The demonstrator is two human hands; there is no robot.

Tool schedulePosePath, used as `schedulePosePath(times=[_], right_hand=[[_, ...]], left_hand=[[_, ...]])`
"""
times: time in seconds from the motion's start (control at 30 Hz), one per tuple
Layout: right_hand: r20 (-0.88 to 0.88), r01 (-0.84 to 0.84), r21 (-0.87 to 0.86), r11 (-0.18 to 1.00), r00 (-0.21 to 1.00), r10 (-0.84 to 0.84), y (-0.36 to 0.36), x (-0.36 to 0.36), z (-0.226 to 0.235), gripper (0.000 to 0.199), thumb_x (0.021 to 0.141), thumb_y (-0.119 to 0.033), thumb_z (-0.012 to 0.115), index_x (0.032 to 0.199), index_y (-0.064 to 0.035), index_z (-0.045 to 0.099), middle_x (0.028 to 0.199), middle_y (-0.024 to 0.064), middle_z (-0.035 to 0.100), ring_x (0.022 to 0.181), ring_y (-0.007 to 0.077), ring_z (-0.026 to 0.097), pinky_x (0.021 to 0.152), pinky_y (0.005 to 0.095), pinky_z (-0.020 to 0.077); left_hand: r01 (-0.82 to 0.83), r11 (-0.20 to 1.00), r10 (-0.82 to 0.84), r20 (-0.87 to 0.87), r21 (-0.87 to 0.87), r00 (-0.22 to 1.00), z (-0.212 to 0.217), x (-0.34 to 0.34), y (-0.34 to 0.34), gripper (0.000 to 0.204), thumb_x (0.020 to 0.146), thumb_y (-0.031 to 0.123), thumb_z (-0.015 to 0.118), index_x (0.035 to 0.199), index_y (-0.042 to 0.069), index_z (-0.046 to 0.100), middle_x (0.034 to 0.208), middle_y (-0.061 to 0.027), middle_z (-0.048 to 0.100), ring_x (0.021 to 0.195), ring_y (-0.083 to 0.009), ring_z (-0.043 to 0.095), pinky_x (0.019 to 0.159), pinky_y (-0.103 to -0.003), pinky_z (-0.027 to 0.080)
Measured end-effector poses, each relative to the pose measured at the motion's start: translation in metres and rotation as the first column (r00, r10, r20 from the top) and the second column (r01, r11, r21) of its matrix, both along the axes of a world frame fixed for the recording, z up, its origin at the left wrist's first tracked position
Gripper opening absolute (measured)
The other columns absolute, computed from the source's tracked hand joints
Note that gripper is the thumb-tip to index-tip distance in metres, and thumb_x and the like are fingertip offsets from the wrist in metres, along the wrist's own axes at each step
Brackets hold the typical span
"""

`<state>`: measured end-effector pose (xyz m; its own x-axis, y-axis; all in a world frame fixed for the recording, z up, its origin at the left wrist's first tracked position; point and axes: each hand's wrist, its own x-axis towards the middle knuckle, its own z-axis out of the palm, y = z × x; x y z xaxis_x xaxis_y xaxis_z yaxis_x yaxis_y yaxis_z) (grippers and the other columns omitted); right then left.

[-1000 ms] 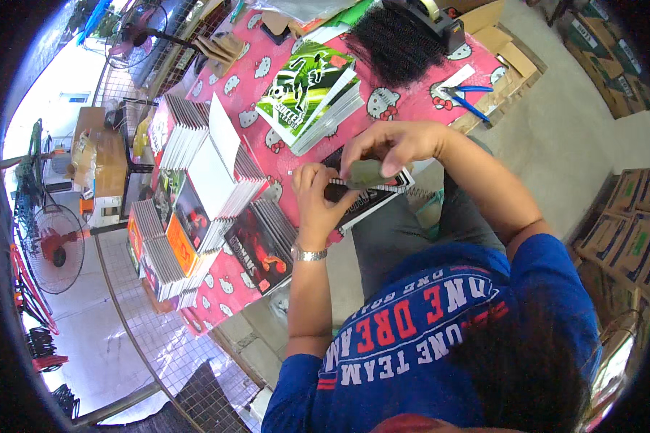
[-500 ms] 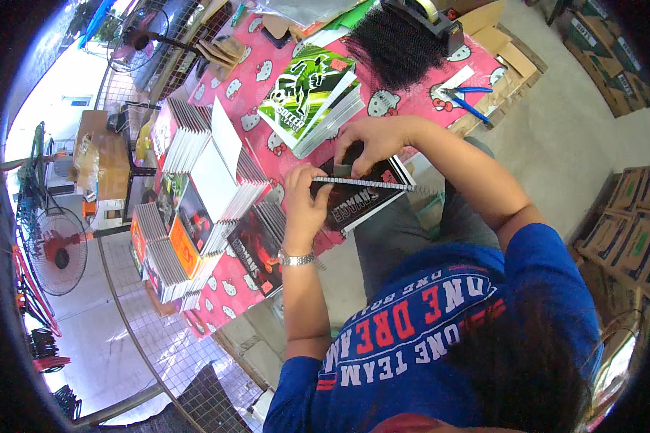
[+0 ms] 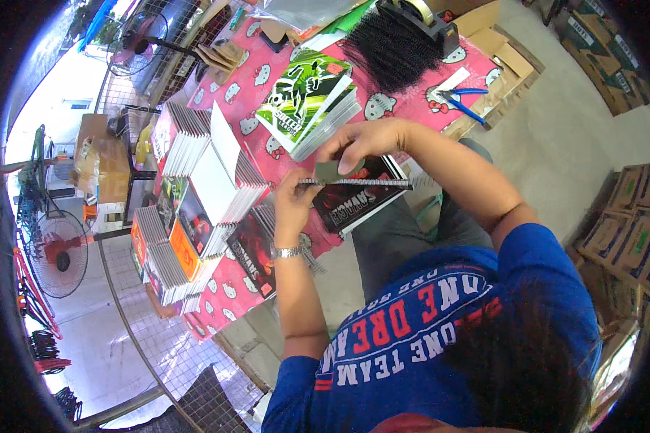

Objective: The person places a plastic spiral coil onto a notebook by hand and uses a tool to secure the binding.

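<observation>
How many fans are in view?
2. A pink fan stands at the top left beyond the table; a red fan stands on the floor at the left edge. More may be hidden outside the picture.

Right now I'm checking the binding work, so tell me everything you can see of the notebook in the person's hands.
The notebook has a dark, glossy cover with red artwork and pale page edges. A metal spiral runs along its upper edge. It lies tilted at the near edge of the pink patterned table, partly overhanging. The left hand grips its left corner; the right hand pinches it from above.
</observation>
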<state>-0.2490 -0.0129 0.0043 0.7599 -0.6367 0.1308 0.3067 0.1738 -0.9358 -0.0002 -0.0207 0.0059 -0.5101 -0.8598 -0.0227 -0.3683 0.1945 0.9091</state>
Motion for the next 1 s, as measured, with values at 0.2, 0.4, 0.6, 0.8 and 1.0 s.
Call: schedulePosePath(times=[0.2, 0.4, 0.6, 0.8, 1.0], right_hand=[[-0.544, 0.134, -0.827, 0.546, 0.048, -0.837, 0.05, -0.056, -0.077, 0.053, 0.07, -0.034, 0.074, 0.119, -0.0144, 0.064, 0.107, 0.0158, 0.063, 0.097, 0.0324, 0.059, 0.086, 0.0422, 0.0463], [-0.187, 0.449, -0.893, 0.003, -0.366, -0.912, 0.087, -0.117, -0.094, 0.04, 0.079, -0.028, 0.072, 0.104, -0.0009, 0.058, 0.099, 0.0189, 0.06, 0.093, 0.0374, 0.057, 0.083, 0.0454, 0.0455], [-0.411, 0.075, -0.891, 0.448, -0.552, -0.726, 0.112, -0.136, -0.1, 0.031, 0.09, -0.029, 0.06, 0.1, -0.0004, 0.055, 0.104, 0.0152, 0.053, 0.102, 0.0347, 0.049, 0.09, 0.0417, 0.0409], [0.032, 0.814, -0.581, 0.024, 0.052, -0.998, 0.113, -0.041, -0.054, 0.018, 0.089, -0.017, 0.06, 0.093, -0.0021, 0.051, 0.114, 0.0176, 0.051, 0.111, 0.0314, 0.049, 0.094, 0.0427, 0.0376], [-0.139, 0.4, -0.878, 0.264, 0.314, -0.939, 0.117, 0.074, -0.012, 0.028, 0.08, -0.023, 0.07, 0.096, -0.0064, 0.054, 0.117, 0.0175, 0.052, 0.105, 0.036, 0.049, 0.09, 0.0472, 0.0377]], left_hand=[[-0.091, 0.993, 0.084, -0.103, -0.074, 0.991, -0.017, 0.006, 0.007, 0.017, 0.082, -0.005, 0.067, 0.097, 0.0, 0.063, 0.091, -0.0029, 0.061, 0.074, -0.0097, 0.058, 0.068, -0.021, 0.046], [-0.316, 0.947, 0.321, -0.248, 0.06, 0.914, -0.021, 0.004, 0.026, 0.02, 0.088, 0.0, 0.063, 0.109, -0.003, 0.062, 0.093, -0.006, 0.063, 0.069, -0.0119, 0.062, 0.062, -0.021, 0.049], [-0.355, 0.925, 0.379, -0.247, 0.136, 0.892, -0.029, 0.012, 0.037, 0.02, 0.091, 0.006, 0.063, 0.108, -0.005, 0.061, 0.093, -0.0076, 0.065, 0.069, -0.0143, 0.066, 0.063, -0.023, 0.051], [-0.361, 0.932, 0.346, -0.3, 0.005, 0.889, -0.039, 0.008, 0.047, 0.02, 0.091, 0.01, 0.064, 0.107, -0.002, 0.062, 0.086, -0.0046, 0.066, 0.068, -0.0115, 0.065, 0.061, -0.022, 0.048], [-0.393, 0.906, 0.352, -0.237, -0.156, 0.905, -0.048, 0.009, 0.047, 0.02, 0.089, -0.001, 0.059, 0.108, -0.003, 0.064, 0.088, -0.0053, 0.068, 0.07, -0.0108, 0.064, 0.064, -0.022, 0.049]])
